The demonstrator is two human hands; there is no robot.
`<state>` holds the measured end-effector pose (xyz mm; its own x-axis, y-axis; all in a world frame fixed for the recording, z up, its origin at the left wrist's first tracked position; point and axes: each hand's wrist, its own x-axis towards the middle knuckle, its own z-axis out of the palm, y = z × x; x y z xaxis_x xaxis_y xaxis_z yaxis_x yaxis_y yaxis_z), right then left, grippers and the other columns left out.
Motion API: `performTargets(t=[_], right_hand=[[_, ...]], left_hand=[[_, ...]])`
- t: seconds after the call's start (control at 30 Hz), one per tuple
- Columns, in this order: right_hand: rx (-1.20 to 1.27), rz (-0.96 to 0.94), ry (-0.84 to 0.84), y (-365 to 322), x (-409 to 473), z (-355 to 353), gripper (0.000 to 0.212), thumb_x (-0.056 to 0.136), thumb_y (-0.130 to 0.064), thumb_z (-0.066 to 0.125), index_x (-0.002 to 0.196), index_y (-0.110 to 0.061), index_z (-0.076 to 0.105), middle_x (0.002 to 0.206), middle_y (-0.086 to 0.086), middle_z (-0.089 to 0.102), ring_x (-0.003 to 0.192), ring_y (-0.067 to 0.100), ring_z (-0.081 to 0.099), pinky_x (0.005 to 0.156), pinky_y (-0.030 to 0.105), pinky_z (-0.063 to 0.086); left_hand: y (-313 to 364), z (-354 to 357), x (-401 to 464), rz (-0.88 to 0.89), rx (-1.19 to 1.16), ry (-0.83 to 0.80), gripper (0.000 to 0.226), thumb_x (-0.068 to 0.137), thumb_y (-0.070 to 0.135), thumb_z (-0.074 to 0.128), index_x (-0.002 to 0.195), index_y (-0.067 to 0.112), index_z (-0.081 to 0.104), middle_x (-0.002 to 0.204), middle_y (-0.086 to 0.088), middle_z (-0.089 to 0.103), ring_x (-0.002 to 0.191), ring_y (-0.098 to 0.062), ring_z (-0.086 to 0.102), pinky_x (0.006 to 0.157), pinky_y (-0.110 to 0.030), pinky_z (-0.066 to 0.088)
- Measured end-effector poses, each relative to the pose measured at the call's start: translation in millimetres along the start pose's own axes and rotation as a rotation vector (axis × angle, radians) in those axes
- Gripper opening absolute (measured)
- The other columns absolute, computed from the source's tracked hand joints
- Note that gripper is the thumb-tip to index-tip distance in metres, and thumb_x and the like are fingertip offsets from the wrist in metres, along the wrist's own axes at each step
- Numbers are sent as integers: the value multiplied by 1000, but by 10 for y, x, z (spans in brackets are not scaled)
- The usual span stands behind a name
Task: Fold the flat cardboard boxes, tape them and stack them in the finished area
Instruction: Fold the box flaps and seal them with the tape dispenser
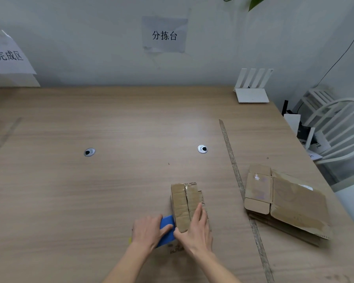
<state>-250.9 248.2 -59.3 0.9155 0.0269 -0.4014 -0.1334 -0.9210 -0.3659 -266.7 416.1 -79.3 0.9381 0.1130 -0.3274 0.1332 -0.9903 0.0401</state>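
Resting near the front edge of the wood-grain surface (90,190), a small folded box (183,205) of brown corrugated cardboard is steadied by both hands. Its two top flaps are brought together along a ragged centre seam, with a crinkled fluted edge showing on its right side. The right hand (196,231) is laid flat over the right flap, fingers straight and held together, the thumb pressed against the box's near corner. A blue tape dispenser (167,229) (smooth plastic, blocky in shape) is gripped by the left hand (148,231), fingers curled over it, and is held against the box's near left side. To the right, beyond a grey scuffed strip (236,174) stuck across the surface, a stack of flat boxes (284,203) is seen, creased and worn, with rounded tabs. Two round metal grommets (202,149) are set into the surface further back.
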Motion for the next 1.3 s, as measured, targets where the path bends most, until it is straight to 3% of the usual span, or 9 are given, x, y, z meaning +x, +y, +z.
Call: performTargets(t=[0.2, 0.6, 0.7, 0.9, 1.13, 1.2, 1.3], right_hand=[[9, -16, 26, 10, 0, -21, 126, 71, -65, 59, 159, -13, -14, 165, 6, 9, 144, 25, 33, 105, 35, 43], [26, -91, 22, 148, -24, -124, 130, 62, -65, 63, 160, -18, -8, 164, 4, 14, 145, 23, 35, 106, 36, 45], [26, -88, 20, 233, -18, -157, 132, 58, -68, 62, 160, -20, -5, 162, 2, 19, 143, 22, 38, 105, 36, 46], [74, -41, 20, 350, -14, -253, 133, 53, -71, 60, 161, -21, 1, 157, -1, 27, 134, 22, 48, 99, 34, 49], [120, 30, 17, 441, 39, -350, 130, 58, -66, 66, 161, -24, -1, 154, -1, 29, 131, 22, 50, 96, 36, 50], [87, 23, 15, 429, 46, -329, 130, 59, -66, 64, 160, -23, -6, 158, 0, 24, 135, 24, 46, 100, 40, 49], [61, 42, 22, 373, 35, -276, 131, 63, -63, 65, 159, -21, -13, 160, 4, 16, 141, 26, 37, 103, 40, 45]], left_hand=[[88, -131, 18, 25, 98, 1, 53, 94, 69, 35, 102, 23, 59, 100, 0, 70, 91, -26, 68, 61, -32, 36], [152, -100, -141, 27, 76, -18, 51, 95, 70, 31, 106, 27, 56, 100, 1, 69, 85, -24, 64, 54, -34, 29], [187, -52, -150, 37, 68, -18, 55, 95, 72, 31, 108, 26, 57, 103, 0, 70, 93, -25, 67, 60, -34, 34], [233, -39, -143, 67, 43, 7, 55, 94, 73, 28, 114, 29, 55, 101, 0, 69, 91, -24, 67, 62, -34, 37], [175, 84, -48, 123, -8, 130, 89, 70, 79, -6, 118, 32, 53, 94, -1, 70, 78, -24, 64, 58, -33, 39], [169, 83, -49, 146, 17, 130, 86, 71, 78, -3, 118, 32, 53, 96, -3, 70, 83, -26, 66, 58, -35, 36], [221, 64, -87, 165, 70, 58, 63, 87, 75, 20, 116, 30, 54, 97, -4, 69, 86, -28, 66, 60, -36, 37]])
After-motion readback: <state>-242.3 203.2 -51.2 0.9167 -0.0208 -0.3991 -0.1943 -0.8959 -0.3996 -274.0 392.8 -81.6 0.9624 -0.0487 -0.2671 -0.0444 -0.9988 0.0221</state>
